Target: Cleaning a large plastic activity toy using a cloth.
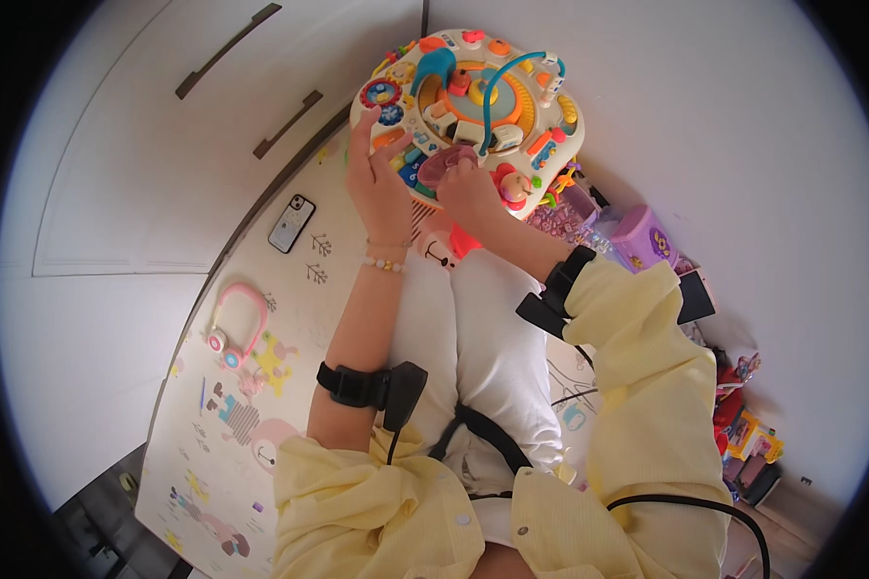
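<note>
A white activity table toy (572, 134) with colourful parts stands before me. My right hand (471, 192) grips a translucent pink piece (442, 168), whose exact kind I cannot tell, over the toy's near edge beside the number keys (411, 172). Its fingertips are partly hidden. My left hand (376, 170) is raised at the toy's left edge, fingers apart and holding nothing, close to a red-rimmed gear (381, 93). A blue curved tube (487, 108) arches over the round track in the toy's middle. A red flower (505, 181) sits right of my right hand.
On the patterned play mat (261, 434) at left lie a phone (292, 224) and pink headphones (242, 289). White cabinets (130, 145) border the mat. Along the right wall stand a purple container (644, 235), a tray of pink beads (554, 217) and several other toys.
</note>
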Tool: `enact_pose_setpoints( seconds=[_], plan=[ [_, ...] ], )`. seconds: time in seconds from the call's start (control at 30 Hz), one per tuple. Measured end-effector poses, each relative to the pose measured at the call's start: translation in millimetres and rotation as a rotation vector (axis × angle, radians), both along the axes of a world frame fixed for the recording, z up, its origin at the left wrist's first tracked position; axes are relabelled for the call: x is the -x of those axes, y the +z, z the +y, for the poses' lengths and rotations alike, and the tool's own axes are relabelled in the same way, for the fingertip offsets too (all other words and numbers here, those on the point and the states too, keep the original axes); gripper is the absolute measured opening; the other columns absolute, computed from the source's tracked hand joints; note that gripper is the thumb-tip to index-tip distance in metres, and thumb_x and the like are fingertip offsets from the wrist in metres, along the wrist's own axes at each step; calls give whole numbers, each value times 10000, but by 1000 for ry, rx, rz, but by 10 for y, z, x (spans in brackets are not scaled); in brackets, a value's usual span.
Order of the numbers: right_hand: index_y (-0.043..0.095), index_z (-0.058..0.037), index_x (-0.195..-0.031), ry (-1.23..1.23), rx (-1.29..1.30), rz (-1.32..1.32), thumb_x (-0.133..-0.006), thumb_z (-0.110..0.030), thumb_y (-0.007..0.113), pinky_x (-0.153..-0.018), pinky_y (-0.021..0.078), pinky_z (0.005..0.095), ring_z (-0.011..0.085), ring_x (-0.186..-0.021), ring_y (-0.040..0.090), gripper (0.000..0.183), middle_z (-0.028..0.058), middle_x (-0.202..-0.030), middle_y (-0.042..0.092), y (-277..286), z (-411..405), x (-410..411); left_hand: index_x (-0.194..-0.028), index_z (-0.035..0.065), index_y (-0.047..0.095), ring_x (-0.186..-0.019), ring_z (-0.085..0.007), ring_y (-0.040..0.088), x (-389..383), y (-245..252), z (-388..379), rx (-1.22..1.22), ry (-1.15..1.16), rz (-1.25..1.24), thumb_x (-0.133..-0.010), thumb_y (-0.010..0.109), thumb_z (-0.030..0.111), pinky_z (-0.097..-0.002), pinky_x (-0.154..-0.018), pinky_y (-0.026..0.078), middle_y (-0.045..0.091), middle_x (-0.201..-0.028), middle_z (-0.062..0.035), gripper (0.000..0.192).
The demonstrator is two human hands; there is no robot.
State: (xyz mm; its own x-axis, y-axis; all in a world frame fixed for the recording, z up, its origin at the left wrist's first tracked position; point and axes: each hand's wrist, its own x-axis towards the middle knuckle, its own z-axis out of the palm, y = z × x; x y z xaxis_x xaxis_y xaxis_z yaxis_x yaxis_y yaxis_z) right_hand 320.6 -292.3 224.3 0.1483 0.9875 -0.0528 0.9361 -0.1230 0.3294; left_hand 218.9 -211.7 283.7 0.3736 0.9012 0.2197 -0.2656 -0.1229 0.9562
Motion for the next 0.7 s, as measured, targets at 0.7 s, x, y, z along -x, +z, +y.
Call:
enact_pose_setpoints(
  seconds=[0.7],
  plan=[
    [634, -59, -1081, -207, -594, 1270, -789, 9, 426, -730, 494, 312, 206, -771, 605, 365, 95, -882, 629, 812, -789, -1304, -1297, -19, 422, -1051, -233, 608, -331, -80, -157, 62, -265, 182, -895, 310, -17, -296, -904, 457, 475, -1313, -171, 418]
  ],
)
